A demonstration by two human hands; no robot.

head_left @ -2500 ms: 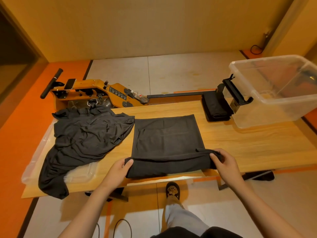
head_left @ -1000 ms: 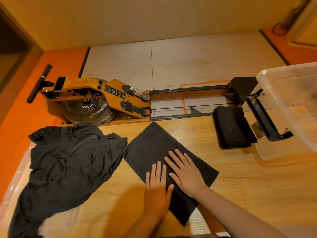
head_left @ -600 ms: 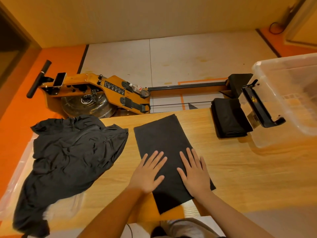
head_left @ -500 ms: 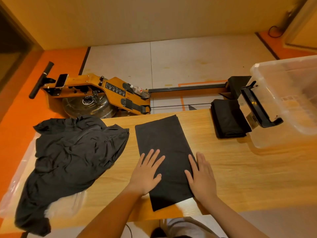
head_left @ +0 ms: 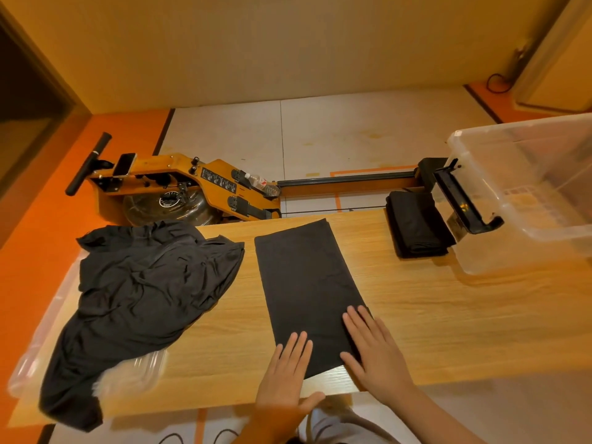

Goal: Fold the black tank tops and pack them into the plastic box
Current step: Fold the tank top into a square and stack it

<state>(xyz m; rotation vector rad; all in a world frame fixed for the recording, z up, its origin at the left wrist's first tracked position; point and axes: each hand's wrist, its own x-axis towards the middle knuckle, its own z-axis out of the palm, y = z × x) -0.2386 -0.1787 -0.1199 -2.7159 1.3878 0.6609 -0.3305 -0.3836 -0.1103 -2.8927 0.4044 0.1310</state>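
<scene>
A black tank top (head_left: 306, 283), folded into a long narrow rectangle, lies flat in the middle of the wooden table (head_left: 448, 318). My left hand (head_left: 286, 376) lies flat on its near left corner, fingers straight. My right hand (head_left: 374, 350) presses flat on its near right corner. A loose heap of black tank tops (head_left: 141, 293) covers the table's left end. A small stack of folded black tops (head_left: 416, 224) sits at the far right, beside the clear plastic box (head_left: 528, 187), which stands on the table's right end.
A clear plastic lid (head_left: 41, 344) lies under the heap at the left edge. Behind the table on the floor stands an orange rowing machine (head_left: 192, 187) with a long rail. A black latch handle (head_left: 464, 200) hangs on the box's left side.
The top went from a wide fold held at its near edge to a narrow rectangle. My hands smoothed it and slid back toward the near end. The cloth straightened on the table.
</scene>
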